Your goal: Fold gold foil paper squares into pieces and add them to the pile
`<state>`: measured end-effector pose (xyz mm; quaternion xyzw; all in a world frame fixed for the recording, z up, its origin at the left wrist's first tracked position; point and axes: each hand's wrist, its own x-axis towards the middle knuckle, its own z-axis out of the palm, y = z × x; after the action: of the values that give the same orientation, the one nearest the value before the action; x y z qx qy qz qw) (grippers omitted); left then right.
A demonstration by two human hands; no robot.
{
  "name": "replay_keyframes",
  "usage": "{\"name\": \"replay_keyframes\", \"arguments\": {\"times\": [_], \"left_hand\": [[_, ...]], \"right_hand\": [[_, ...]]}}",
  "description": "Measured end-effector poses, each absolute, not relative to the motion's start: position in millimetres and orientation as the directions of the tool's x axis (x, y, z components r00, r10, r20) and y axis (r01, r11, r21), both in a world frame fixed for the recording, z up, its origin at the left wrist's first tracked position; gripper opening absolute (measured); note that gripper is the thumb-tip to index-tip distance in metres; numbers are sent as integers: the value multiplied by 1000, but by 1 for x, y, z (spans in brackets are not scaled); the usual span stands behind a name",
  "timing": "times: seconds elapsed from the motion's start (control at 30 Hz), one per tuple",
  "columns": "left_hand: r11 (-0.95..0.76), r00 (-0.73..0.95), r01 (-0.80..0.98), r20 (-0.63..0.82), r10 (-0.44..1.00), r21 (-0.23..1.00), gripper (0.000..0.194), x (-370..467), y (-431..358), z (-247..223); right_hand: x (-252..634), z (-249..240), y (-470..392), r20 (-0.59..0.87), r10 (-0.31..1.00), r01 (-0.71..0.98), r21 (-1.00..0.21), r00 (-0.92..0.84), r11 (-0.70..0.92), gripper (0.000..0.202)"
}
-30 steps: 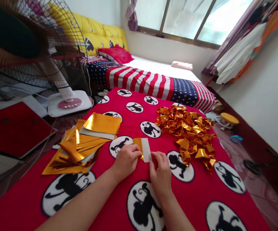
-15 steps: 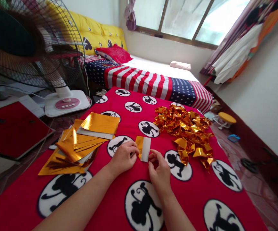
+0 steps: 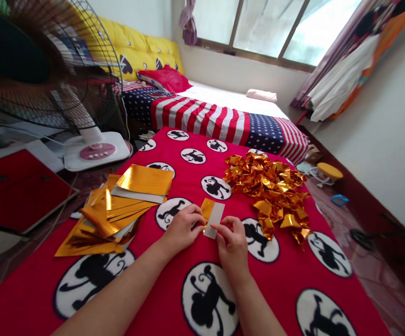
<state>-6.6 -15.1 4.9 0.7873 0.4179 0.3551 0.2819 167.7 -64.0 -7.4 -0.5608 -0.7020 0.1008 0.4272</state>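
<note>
A small sheet of gold foil paper [image 3: 215, 218] lies between my hands, folded over so that a pale grey back strip shows beside a gold strip. My left hand [image 3: 184, 227] is curled, its thumb and fingertips pinching the paper's lower left edge. From the other side, my right hand [image 3: 233, 240] has its index finger and thumb closed on the lower right edge of the grey strip. Left of the hands is a loose stack of gold foil sheets [image 3: 143, 179]. On the right sits a heap of folded gold foil pieces [image 3: 268, 182].
The red cloth [image 3: 160, 289] with monkey prints covers the work surface. An electric fan [image 3: 94, 144] stands at the left. Beyond the far edge is a bed with a flag-pattern cover [image 3: 202, 114]. A yellow stool [image 3: 329, 171] is on the floor to the right.
The folded paper has turned slightly clockwise, its top tilting right. My right fingers have moved in from beside it onto its lower right edge. My left thumb and fingers have drawn closer together.
</note>
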Motion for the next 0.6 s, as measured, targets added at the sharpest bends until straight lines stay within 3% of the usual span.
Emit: {"name": "replay_keyframes", "arguments": {"times": [0.13,0.3,0.6], "left_hand": [[-464,388,462,298,872,756,11,-7,-16,4],[-435,358,454,288,888,778,14,-7,-19,3],[-426,341,449,290,894,786,10,-6,-19,2]], "right_hand": [[171,-4,-65,548,830,760,-494,-105,422,26],[177,-3,-63,510,838,755,-467,-195,460,22],[176,-1,-51,360,928,661,-674,-95,329,8]]}}
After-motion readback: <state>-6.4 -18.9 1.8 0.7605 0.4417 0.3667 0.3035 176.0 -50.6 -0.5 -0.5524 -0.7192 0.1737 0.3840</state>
